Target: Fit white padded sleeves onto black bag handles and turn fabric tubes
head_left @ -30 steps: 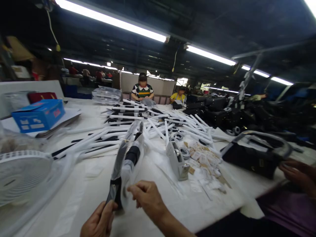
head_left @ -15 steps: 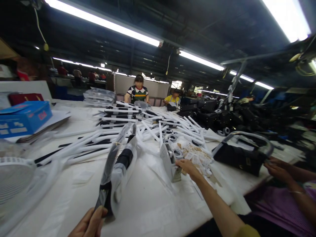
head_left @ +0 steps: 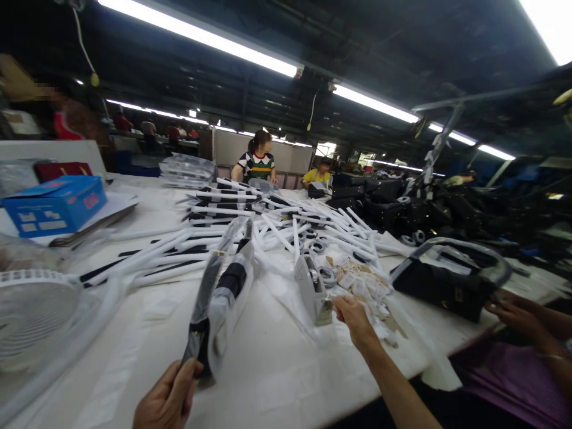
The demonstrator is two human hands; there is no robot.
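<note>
My left hand (head_left: 167, 393) pinches the lower end of a long black strap piece (head_left: 230, 280), partly wrapped in white sheet and clear plastic. The piece leans up and away over the table, and its exact kind is hard to tell. My right hand (head_left: 353, 319) is closed in a pinch just right of the cutter end of a grey tape dispenser (head_left: 310, 289). Its fingertips seem to hold the end of the clear tape, which barely shows. Right of the dispenser lies a pile of small tags with strings (head_left: 357, 280).
White-wrapped strips (head_left: 223, 210) cover the table's middle. Tape rolls (head_left: 317, 246) lie behind the dispenser. A blue box (head_left: 56, 205) and white fan (head_left: 36, 316) stand left. At right, a co-worker's hand (head_left: 513, 313) holds a black handbag (head_left: 442, 286). Another person (head_left: 254, 164) works across the table.
My right hand has drawn back a little to the right from the dispenser's cutter. My left hand keeps its hold on the strap piece. The view has shifted slightly.
</note>
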